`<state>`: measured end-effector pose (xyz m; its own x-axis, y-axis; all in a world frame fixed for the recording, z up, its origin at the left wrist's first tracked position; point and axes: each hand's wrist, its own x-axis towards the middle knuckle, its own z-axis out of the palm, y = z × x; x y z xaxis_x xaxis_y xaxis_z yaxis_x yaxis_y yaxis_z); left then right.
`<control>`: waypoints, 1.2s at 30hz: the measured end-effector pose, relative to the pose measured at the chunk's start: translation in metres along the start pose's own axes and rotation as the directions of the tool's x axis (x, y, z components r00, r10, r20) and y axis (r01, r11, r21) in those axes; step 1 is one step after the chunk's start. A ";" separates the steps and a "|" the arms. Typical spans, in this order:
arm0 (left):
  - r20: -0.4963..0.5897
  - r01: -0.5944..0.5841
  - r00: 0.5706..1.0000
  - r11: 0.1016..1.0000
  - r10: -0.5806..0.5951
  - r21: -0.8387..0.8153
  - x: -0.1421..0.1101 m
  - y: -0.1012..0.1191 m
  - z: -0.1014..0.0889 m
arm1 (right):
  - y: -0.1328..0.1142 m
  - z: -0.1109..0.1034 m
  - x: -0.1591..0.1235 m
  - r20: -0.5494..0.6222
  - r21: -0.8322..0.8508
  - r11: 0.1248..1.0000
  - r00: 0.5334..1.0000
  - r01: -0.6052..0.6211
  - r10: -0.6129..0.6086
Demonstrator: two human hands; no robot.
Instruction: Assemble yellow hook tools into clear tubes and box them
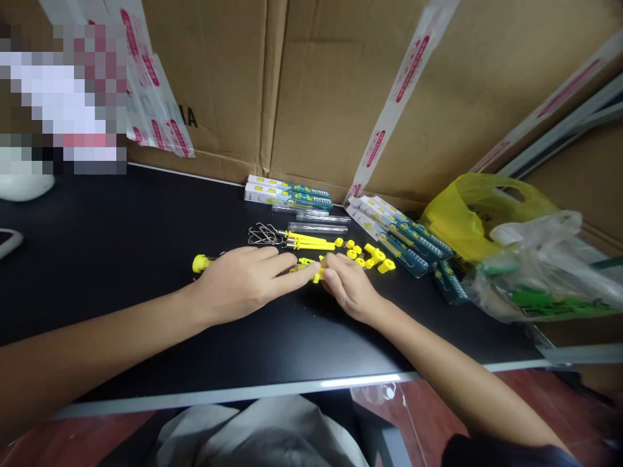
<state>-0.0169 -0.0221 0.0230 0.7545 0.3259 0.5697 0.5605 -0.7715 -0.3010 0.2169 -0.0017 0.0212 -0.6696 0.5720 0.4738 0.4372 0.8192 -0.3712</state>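
Note:
My left hand [248, 282] is closed over a tubular spring scale, its yellow end cap [200, 263] sticking out on the left. That hand's index finger stretches right to meet my right hand [351, 285]. Thumb and fingers of my right hand pinch a small yellow plastic part [317, 276] at the other end; the fingers hide most of it. Just behind lie yellow rods [311, 242] with wire hooks [264, 235]. Beside my right hand are several loose yellow caps [374, 255]. Clear plastic tubes [318, 227] rest farther back.
Printed spring scale boxes [287, 192] lie at the back, with more boxes [399, 233] to the right. A yellow bag [457, 217] and a clear bag [545, 279] crowd the right side. Large cardboard [331, 97] walls the black table [121, 246]. A white device [24, 185] sits left.

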 end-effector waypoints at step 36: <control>-0.016 0.100 0.994 0.981 -0.104 -0.168 0.001 -0.002 -0.002 | 0.002 0.000 -0.002 -0.066 0.300 0.953 0.996 -0.042 0.064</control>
<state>-0.0180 -0.0212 0.0260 0.6867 0.3952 0.6102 0.5673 -0.8161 -0.1099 0.2194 -0.0012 0.0191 -0.5991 0.6251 0.5003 0.2646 0.7443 -0.6131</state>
